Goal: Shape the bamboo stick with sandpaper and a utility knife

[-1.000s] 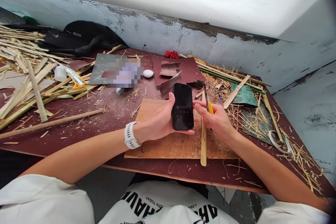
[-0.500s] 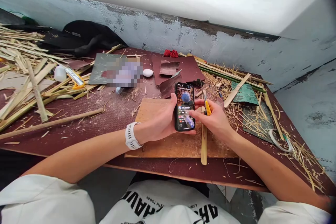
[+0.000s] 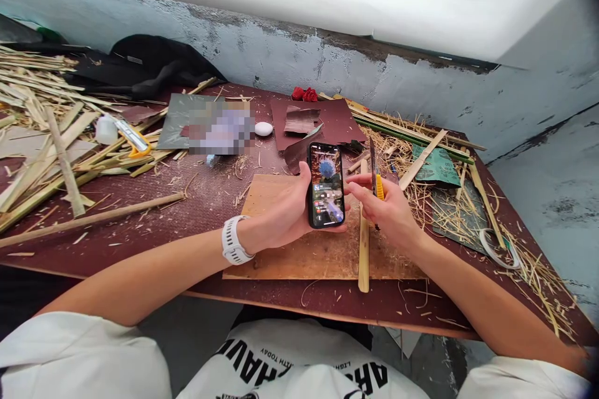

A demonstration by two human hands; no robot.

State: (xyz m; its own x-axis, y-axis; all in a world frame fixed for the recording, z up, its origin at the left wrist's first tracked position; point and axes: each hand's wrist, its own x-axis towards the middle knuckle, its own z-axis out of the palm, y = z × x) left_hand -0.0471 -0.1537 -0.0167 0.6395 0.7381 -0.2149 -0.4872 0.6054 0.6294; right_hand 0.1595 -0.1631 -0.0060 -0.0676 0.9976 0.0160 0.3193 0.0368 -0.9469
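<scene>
My left hand (image 3: pixel 290 209) is wrapped round a black phone (image 3: pixel 326 186), its lit screen facing up at me. Just right of the phone, my right hand (image 3: pixel 388 202) grips a yellow utility knife (image 3: pixel 378 184) whose blade points away from me. Beneath both hands lies a brown wooden board (image 3: pixel 290 262). A flat bamboo strip (image 3: pixel 364 255) rests on the board below my right hand, its near end over the board's front edge.
Bamboo strips (image 3: pixel 60 156) and a second knife (image 3: pixel 135 137) lie at the left. At the back are a white oval object (image 3: pixel 263 129) and red flowers (image 3: pixel 309 95). Shavings, green sandpaper (image 3: pixel 437 168) and a tape roll (image 3: pixel 498 252) are at the right.
My right hand has moved off the phone screen to the right, and the knife in it has turned more upright. The phone has shifted slightly left and away from me.
</scene>
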